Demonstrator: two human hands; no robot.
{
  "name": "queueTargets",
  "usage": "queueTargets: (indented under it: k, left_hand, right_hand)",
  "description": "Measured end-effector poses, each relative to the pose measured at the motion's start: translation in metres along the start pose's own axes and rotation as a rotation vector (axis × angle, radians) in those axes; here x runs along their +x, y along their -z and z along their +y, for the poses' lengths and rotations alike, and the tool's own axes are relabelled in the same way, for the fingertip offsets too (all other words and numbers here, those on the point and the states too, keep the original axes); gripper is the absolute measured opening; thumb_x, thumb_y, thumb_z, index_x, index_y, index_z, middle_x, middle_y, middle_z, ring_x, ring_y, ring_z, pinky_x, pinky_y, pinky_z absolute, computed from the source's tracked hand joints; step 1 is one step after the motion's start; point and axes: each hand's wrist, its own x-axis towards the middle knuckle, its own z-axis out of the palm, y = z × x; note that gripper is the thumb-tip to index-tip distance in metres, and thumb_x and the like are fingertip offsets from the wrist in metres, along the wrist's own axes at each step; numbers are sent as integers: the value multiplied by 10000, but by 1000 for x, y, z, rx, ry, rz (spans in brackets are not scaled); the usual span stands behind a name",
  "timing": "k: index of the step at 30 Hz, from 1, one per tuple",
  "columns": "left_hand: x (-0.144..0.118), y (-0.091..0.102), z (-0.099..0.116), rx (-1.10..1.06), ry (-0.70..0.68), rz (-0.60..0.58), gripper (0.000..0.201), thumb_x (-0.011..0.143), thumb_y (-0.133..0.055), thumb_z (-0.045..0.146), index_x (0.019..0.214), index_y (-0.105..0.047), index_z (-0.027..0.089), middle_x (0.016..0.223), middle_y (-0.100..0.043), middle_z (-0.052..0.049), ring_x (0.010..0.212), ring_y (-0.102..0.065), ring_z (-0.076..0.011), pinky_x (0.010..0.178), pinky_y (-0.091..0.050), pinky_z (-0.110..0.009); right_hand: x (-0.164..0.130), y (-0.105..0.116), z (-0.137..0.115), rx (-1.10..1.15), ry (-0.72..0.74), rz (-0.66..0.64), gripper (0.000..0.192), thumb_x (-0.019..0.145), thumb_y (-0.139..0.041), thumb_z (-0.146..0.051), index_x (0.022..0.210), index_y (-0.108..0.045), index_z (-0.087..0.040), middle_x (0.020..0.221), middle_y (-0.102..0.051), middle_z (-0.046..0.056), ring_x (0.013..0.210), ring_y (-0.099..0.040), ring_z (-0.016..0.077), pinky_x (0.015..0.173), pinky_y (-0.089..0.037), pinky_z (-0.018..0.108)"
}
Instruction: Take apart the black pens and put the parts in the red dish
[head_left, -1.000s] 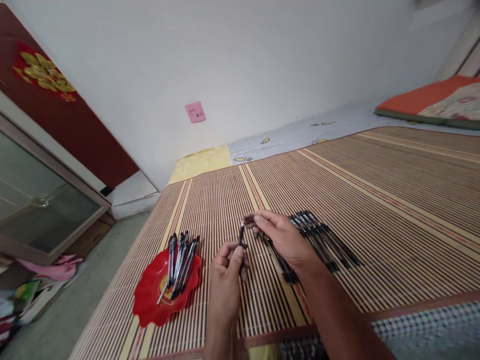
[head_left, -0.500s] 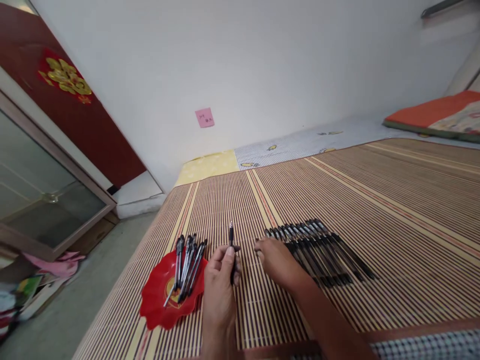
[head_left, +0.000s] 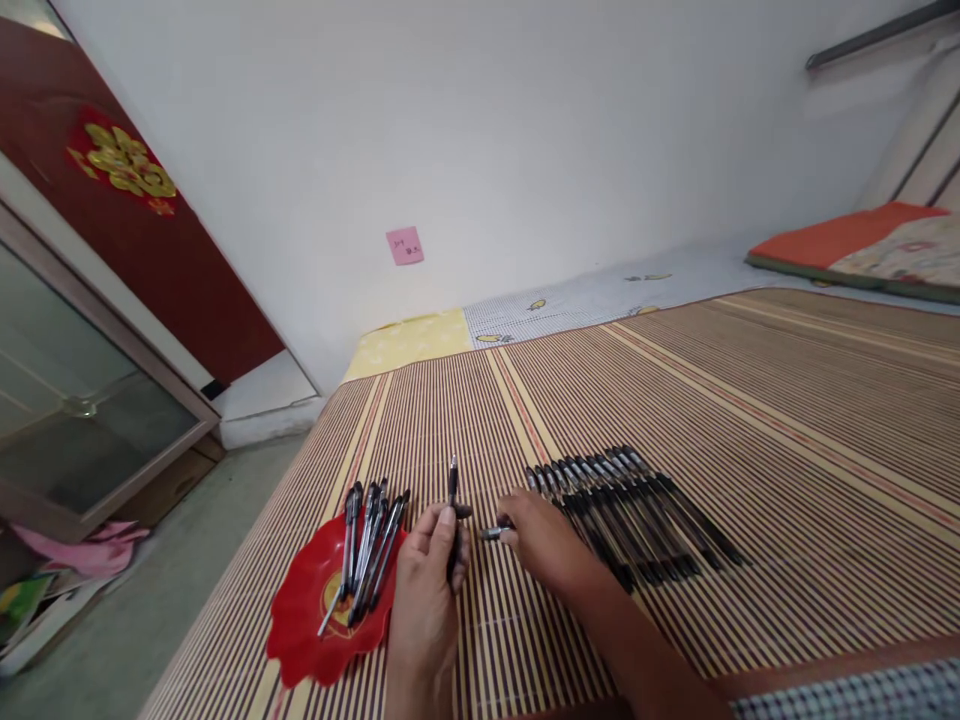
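Note:
My left hand (head_left: 431, 560) is closed around a pen (head_left: 453, 482), its silvery point up and its black grip showing above the thumb. A short dark piece sticks out sideways at those fingers; its kind is unclear. My right hand (head_left: 536, 535) pinches a short clear-and-black pen cap (head_left: 493, 533) that points left toward the pen, apart from it. Right of this hand lies a slanting row of black pens (head_left: 652, 530), with short clear-and-black pieces like caps (head_left: 585, 468) lined up along its far end. My right forearm hides part of the row.
A red scalloped plate (head_left: 296, 625) at the left holds several clear pens (head_left: 367, 560) with black ends. Everything lies on a striped bamboo mat (head_left: 480, 410) over a bed. A pink note (head_left: 405, 245) is on the wall; an orange folded quilt (head_left: 840, 240) lies far right.
My right hand has turned and come slightly nearer, and the cap in its fingers now shows. My left hand still grips the pen. The whole view has shifted slightly.

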Motion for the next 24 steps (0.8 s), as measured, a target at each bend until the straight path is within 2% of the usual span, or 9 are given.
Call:
queueTargets:
  k: [2, 3, 6, 8, 9, 14, 16, 19, 24]
  left_hand:
    - [0, 2, -1, 37, -3, -20, 361, 838, -735, 489, 923, -644, 150, 642, -492, 49, 532, -385, -55, 452, -296, -143]
    - [0, 3, -1, 47, -3, -33, 354, 851, -723, 486, 943, -654, 151, 646, -495, 47, 538, -388, -56, 462, -305, -144]
    - [0, 2, -2, 49, 5, -77, 323, 856, -729, 456, 981, -681, 161, 641, -487, 49, 552, -397, -56, 476, -308, -138]
    - [0, 0, -3, 50, 21, -86, 311, 834, -757, 442, 978, -694, 174, 670, -511, 44, 574, -415, -55, 504, -331, -132]
    - [0, -2, -4, 55, 35, -84, 314, 814, -776, 440, 975, -700, 181, 703, -538, 37, 593, -432, -56, 527, -353, -132]
    - [-1, -5, -5, 160, 69, -94, 330, 764, -812, 443, 961, -717, 196, 782, -603, 19, 669, -489, -80, 615, -410, -156]
    - [-2, -6, -3, 206, 58, -105, 337, 759, -810, 453, 954, -720, 193, 790, -613, 10, 718, -518, -102, 651, -424, -174]
    - [-2, -7, -1, 235, 48, -91, 345, 732, -820, 471, 897, -717, 186, 790, -610, 3, 748, -531, -122, 663, -422, -192]
    - [-2, -9, -5, 265, 34, -90, 325, 744, -809, 464, 890, -720, 189, 762, -592, 11, 701, -500, -112, 625, -387, -191]
  right_hand:
    - [-3, 19, 1, 282, -3, 41, 125, 846, -613, -120, 885, -706, -194, 924, -707, 61, 859, -651, 194, 762, -482, 302]
    - [-6, 32, 1, 511, -17, 90, 126, 871, -600, -165, 922, -707, -207, 906, -705, 53, 834, -651, 190, 748, -498, 313]
    - [-18, 72, 4, 992, -11, 363, 162, 837, -681, -303, 990, -706, -256, 893, -680, 35, 754, -615, 172, 690, -519, 315]
    - [-24, 90, 7, 1159, 49, 566, 177, 851, -644, -336, 1007, -692, -266, 894, -659, 18, 727, -593, 149, 682, -510, 299]
    - [-26, 94, 9, 1137, 51, 582, 171, 844, -640, -330, 987, -696, -255, 859, -648, 12, 697, -575, 141, 657, -498, 287]
    - [-21, 83, 14, 684, -80, 281, 111, 752, -665, -231, 847, -708, -194, 640, -557, -20, 573, -491, 129, 504, -383, 244]
    - [-17, 79, 15, 752, -41, 252, 133, 759, -648, -247, 868, -692, -186, 704, -611, -4, 637, -562, 140, 560, -438, 250]
    - [-17, 82, 16, 996, 0, 250, 172, 765, -655, -286, 903, -658, -184, 857, -700, 37, 791, -664, 172, 696, -518, 282]
    - [-21, 87, 19, 1210, 14, 350, 190, 780, -683, -321, 907, -631, -190, 894, -729, 51, 795, -703, 178, 724, -541, 297]
